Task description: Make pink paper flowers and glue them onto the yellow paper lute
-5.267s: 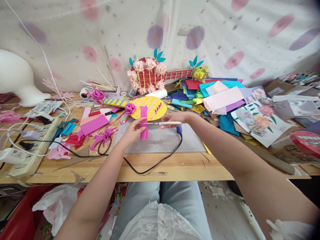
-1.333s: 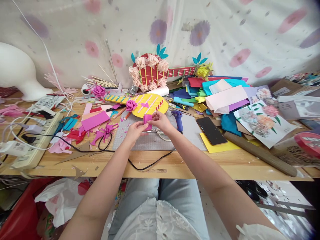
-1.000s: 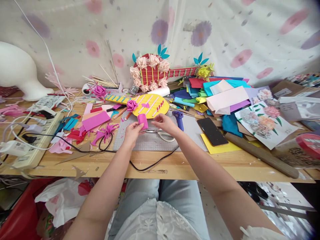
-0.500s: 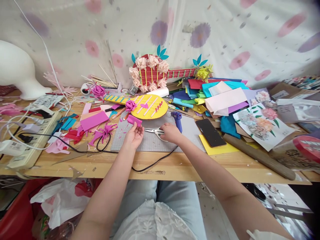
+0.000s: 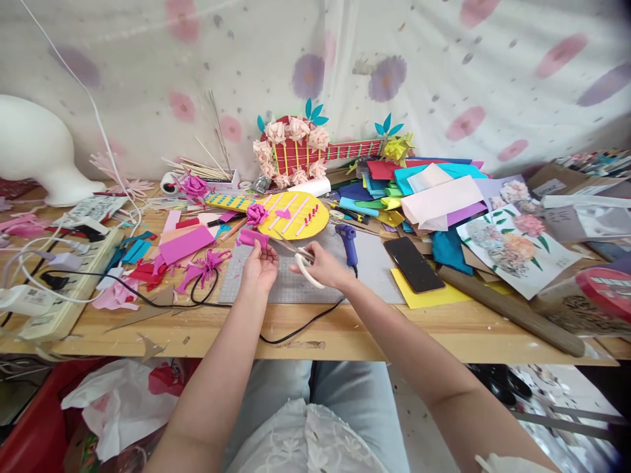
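Observation:
My left hand is closed on a piece of magenta crepe paper and holds it over the grey cutting mat. In my right hand are scissors with white handles; their blades point left and away from me, toward the paper. Just beyond both hands lies a yellow cardboard guitar, with pink strips and a magenta paper rose on it. A blue glue gun rests to the right of my right hand.
Magenta paper scraps and a power strip lie to the left. A black phone sits on yellow paper at right, beside a wooden stick. A red guitar with paper roses stands behind. A black cord crosses the front.
My right hand has lifted the scissors off the mat and turned them toward the paper. My left hand, with the magenta paper, has shifted slightly left.

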The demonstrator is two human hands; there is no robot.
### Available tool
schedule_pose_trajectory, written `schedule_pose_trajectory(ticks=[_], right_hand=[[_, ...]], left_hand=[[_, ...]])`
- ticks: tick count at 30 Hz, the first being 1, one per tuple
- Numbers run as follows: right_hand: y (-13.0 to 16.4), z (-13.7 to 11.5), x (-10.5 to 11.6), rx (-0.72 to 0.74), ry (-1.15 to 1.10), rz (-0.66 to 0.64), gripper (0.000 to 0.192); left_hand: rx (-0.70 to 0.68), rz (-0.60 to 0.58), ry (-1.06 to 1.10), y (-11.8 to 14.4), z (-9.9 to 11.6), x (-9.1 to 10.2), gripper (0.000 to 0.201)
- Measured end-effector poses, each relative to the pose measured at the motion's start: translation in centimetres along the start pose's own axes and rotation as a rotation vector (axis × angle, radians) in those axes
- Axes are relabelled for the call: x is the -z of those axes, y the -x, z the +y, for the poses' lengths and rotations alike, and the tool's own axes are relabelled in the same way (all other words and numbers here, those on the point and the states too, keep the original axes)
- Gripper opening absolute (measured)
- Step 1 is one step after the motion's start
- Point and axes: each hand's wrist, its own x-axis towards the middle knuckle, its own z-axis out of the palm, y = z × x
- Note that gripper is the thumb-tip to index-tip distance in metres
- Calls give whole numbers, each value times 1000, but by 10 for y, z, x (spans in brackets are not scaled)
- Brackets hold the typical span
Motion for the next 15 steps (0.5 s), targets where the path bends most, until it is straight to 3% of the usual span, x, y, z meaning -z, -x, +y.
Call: schedule_pose_trajectory(ticks=[7,15], right_hand=[[0,-19,-18,-9,13,-217,50],[-10,-23,-34,98,-164,-286,48]], left_hand=[[-115,10,-13,5,-2,3,18],[-219,-15,-42,7,-5,3,18]])
